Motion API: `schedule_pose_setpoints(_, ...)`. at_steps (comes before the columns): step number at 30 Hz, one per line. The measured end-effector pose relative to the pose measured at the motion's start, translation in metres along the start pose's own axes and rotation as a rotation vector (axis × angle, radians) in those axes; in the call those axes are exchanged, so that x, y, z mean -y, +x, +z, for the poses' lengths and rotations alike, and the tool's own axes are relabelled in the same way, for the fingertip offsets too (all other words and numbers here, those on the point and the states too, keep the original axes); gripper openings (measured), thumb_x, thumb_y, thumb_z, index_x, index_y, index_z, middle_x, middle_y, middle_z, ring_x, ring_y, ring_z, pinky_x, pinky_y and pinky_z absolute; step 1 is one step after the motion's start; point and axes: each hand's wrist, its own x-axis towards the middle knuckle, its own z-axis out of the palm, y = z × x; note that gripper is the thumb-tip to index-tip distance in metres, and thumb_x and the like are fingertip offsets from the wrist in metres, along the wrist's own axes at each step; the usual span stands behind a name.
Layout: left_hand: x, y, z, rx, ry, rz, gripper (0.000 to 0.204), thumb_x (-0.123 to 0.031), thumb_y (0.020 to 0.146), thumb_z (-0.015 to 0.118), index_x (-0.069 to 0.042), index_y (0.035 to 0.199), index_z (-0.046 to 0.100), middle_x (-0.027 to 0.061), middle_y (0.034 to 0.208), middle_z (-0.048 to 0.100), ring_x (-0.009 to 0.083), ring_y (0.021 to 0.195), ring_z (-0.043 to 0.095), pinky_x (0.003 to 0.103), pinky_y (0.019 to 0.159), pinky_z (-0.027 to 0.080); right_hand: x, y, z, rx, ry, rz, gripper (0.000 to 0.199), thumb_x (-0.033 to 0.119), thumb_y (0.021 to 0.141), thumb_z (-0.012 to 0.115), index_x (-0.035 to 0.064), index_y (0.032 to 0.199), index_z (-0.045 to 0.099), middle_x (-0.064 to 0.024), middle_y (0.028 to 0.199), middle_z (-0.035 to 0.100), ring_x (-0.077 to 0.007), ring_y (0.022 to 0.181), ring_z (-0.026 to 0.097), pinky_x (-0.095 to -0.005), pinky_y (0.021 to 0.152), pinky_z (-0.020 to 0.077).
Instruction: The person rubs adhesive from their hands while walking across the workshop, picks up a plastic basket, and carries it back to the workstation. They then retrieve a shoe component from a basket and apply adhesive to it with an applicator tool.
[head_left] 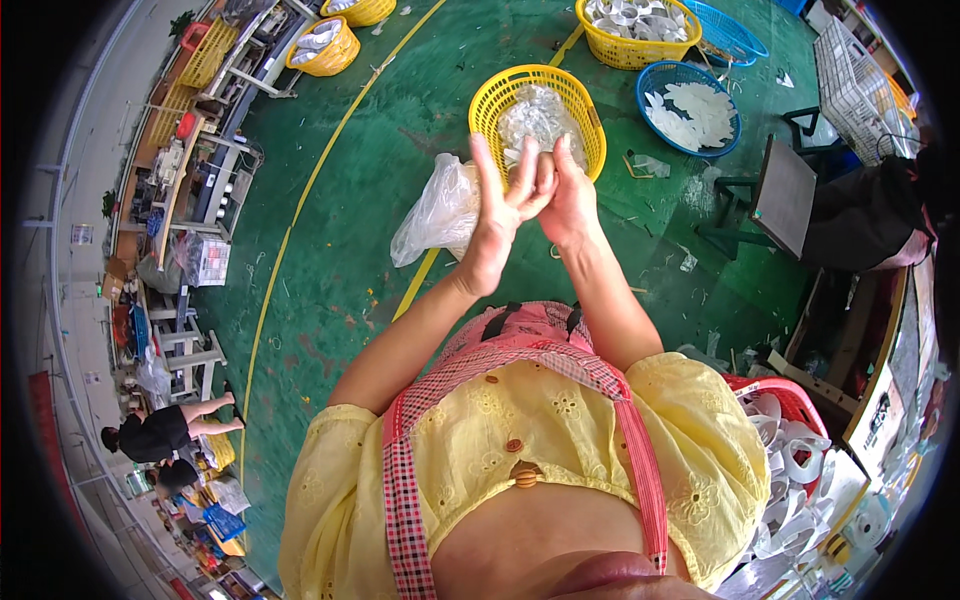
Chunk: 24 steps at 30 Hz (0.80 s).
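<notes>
In front of my chest, my left hand [489, 237] is raised with its fingers stretched apart. Close against it on the right is my right hand [572, 205], one digit pointing up and the other fingers bent inward where the hands meet. Whatever those bent fingers hold, if anything, is hidden. Beyond my fingertips a yellow plastic basket [488, 100] stands on the floor, holding a heap of clear plastic pieces [540, 113]. Beside the basket, left of my left hand, lies a crumpled translucent plastic bag [436, 213].
A blue basket [654, 132] of pale flat pieces and another yellow basket [628, 52] stand farther off. At right are a dark stool [783, 197] and a red basket [795, 392] near white strips. Workbenches line the left, where a person [160, 433] is. Scraps litter the green floor [345, 230].
</notes>
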Motion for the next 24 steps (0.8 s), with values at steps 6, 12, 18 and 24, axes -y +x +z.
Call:
schedule_pose_setpoints(6, -0.016, 0.014, -0.013, -0.165, -0.198, -0.042, 0.074, -0.068, 0.070, 0.022, -0.036, 0.122, -0.020, 0.0110, 0.133, -0.015, 0.0395, 0.111, 0.032, 0.048, 0.094, 0.020, 0.005, -0.013, 0.023, -0.022, -0.078, -0.126, 0.037, 0.036, 0.083, 0.039, 0.0029, 0.086, 0.054, -0.0104, 0.082, 0.056, -0.0184, 0.078, 0.052, -0.0311, 0.072, 0.0403)
schedule_pose_setpoints(12, -0.007, 0.025, -0.007, -0.125, -0.171, -0.100, 0.075, -0.068, 0.069, 0.027, -0.037, 0.123, -0.015, 0.0126, 0.133, -0.012, 0.0368, 0.109, 0.036, 0.041, 0.093, 0.026, 0.012, -0.001, 0.010, -0.061, -0.281, -0.423, 0.014, 0.015, 0.079, 0.048, 0.0015, 0.073, 0.049, -0.0105, 0.066, 0.055, -0.0181, 0.060, 0.054, -0.0319, 0.071, 0.0419)
schedule_pose_setpoints(18, -0.035, 0.038, -0.031, -0.009, -0.112, -0.326, 0.086, -0.072, 0.064, 0.030, -0.032, 0.124, -0.017, 0.0162, 0.133, -0.003, 0.0363, 0.096, 0.048, 0.042, 0.080, 0.041, 0.016, 0.016, 0.004, 0.175, -0.211, -0.225, 0.014, 0.013, 0.071, 0.057, 0.0023, 0.066, 0.049, -0.0080, 0.056, 0.054, -0.0157, 0.054, 0.050, -0.0285, 0.063, 0.0417)
schedule_pose_setpoints(24, -0.032, 0.039, -0.052, -0.016, 0.428, -0.372, 0.086, -0.070, 0.069, 0.024, -0.015, 0.129, -0.005, 0.0202, 0.132, 0.006, 0.0330, 0.111, 0.034, 0.044, 0.093, 0.021, 0.022, 0.007, -0.048, -0.160, -0.429, -0.056, 0.030, 0.034, 0.078, 0.048, 0.0043, 0.073, 0.052, -0.0081, 0.069, 0.055, -0.0143, 0.067, 0.051, -0.0294, 0.065, 0.0402)
